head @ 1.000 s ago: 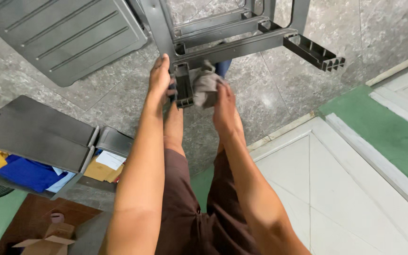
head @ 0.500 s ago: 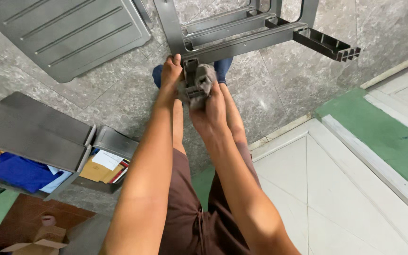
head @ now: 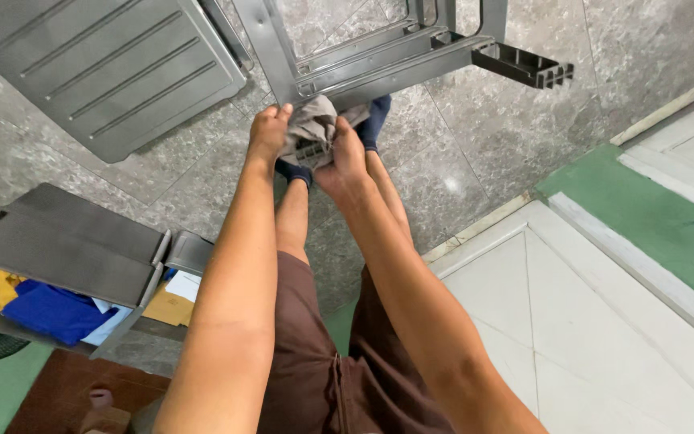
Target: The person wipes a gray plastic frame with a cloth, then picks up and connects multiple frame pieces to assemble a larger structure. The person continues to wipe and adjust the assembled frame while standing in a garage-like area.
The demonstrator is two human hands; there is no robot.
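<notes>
My left hand (head: 267, 130) and my right hand (head: 342, 157) both grip a crumpled grey cloth (head: 312, 122). The cloth is pressed around the near end of a grey metal frame (head: 379, 68) that lies on the stone floor. A dark ribbed end piece of the frame shows under the cloth between my hands. My feet in dark blue socks (head: 373, 120) stand just beneath the frame.
A grey ribbed panel (head: 106, 68) lies on the floor at upper left. A grey box (head: 74, 249) at left holds yellow and blue cloth and papers. Green and white floor sections (head: 644, 217) lie to the right. A black slotted bracket (head: 524, 66) ends the frame.
Both hands have closed in on the cloth at the frame's end. The right hand has moved up and over it, bunching the cloth more tightly.
</notes>
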